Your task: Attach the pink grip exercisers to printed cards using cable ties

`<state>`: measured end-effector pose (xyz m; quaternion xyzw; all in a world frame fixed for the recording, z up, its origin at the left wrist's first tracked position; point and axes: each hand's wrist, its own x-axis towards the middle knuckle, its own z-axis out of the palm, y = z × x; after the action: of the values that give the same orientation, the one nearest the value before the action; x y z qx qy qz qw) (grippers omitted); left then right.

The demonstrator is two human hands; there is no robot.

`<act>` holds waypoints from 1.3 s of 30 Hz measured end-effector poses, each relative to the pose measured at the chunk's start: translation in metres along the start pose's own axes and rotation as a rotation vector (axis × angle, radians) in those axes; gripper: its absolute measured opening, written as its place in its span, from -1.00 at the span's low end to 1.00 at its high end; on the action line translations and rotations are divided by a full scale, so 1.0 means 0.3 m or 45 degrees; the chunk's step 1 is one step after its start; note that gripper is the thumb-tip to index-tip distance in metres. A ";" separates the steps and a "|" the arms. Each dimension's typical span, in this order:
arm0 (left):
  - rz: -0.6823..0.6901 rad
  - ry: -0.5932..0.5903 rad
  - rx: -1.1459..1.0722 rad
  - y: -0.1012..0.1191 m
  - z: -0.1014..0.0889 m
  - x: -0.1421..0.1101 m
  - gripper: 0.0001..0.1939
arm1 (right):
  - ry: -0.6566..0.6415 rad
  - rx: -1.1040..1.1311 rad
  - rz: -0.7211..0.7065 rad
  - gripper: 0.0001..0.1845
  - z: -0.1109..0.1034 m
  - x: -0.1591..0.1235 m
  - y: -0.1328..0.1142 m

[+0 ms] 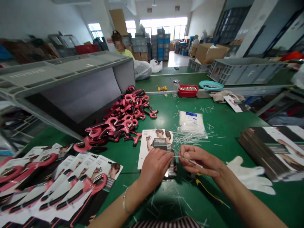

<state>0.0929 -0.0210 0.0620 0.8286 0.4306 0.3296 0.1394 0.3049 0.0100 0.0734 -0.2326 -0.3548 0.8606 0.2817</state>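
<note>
A thin white cable tie point(176, 156) spans the small gap between my two hands. My right hand point(198, 161) is closed, with the tie pinched between thumb and fingers and its loose end sticking out below. My left hand point(155, 166) is bent over the printed cards, fingers together, its fingertips at the tie's other end. Under and behind it lie the printed packaging cards point(143, 148), partly hidden. Yellow-handled cutters point(201, 186) rest below my right hand. Many loose ties point(187, 138) are scattered by a clear bag of ties point(192, 122).
Pink-and-black hand grips point(128, 123) are heaped by a tipped grey crate point(123, 76). Carded grips point(78, 186) overlap at left. A white glove point(251, 174) and stacked cards point(273, 152) lie at right. Behind are a red tray point(188, 94) and a person point(128, 53).
</note>
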 end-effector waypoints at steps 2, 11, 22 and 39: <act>-0.282 0.037 -0.251 -0.015 0.000 -0.014 -0.74 | 0.077 -0.018 -0.080 -0.78 0.025 0.051 0.019; -0.654 -0.092 -0.534 -0.055 -0.066 -0.064 -0.71 | 0.279 -0.460 -0.150 -0.71 0.049 0.181 0.138; -1.081 0.239 -0.645 -0.351 -0.031 -0.224 -0.56 | 0.294 -0.194 -0.198 -0.72 0.047 0.182 0.156; -0.876 0.309 -0.812 -0.264 -0.133 -0.040 -0.60 | 0.558 -1.493 -1.030 -0.86 0.146 0.271 0.025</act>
<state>0.0122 0.0141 0.0458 0.5096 0.5701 0.4744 0.4361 0.2165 0.0375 0.0796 -0.3622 -0.7494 0.2931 0.4705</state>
